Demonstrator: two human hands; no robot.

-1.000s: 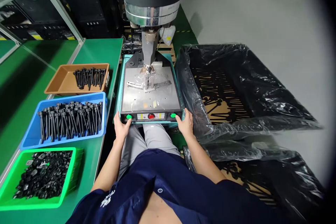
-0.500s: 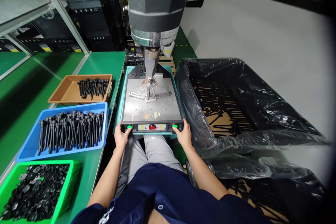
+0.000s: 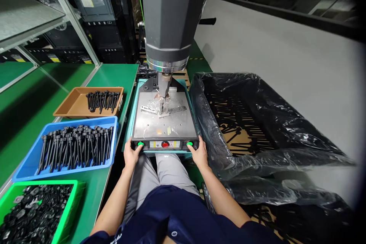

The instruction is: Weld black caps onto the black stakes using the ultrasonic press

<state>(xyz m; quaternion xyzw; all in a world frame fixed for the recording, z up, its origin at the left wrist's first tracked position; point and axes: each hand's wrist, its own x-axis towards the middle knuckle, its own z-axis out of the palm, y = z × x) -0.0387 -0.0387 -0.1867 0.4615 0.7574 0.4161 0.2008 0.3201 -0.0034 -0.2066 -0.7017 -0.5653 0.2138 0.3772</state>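
Note:
My left hand [image 3: 131, 156] grips the front left corner of a grey bench press machine's base [image 3: 137, 144]. Its thumb rests on a green button [image 3: 140, 143]. At the opposite front corner, my right hand [image 3: 200, 155] is curled round the edge, thumb on another green button [image 3: 190, 143]. Between the thumbs sits a red button [image 3: 165, 144]. Over the metal plate [image 3: 151, 127] hangs the machine's head [image 3: 168, 26], its metal horn [image 3: 164, 85] pointing down at a small clear fixture [image 3: 164, 111]. Glare and clear film hide what the fixture holds.
To the left on a green table are a brown tray [image 3: 65, 103] and a blue tray [image 3: 27, 162] with black screw-like parts, plus a green bin [image 3: 74, 198] of small black pieces. On the right stands a plastic-lined box [image 3: 288, 110] holding long black parts.
My view has tilted up slightly. The machine's head and horn appear lower and closer to the fixture. Both hands keep their places on the base with thumbs on the green buttons.

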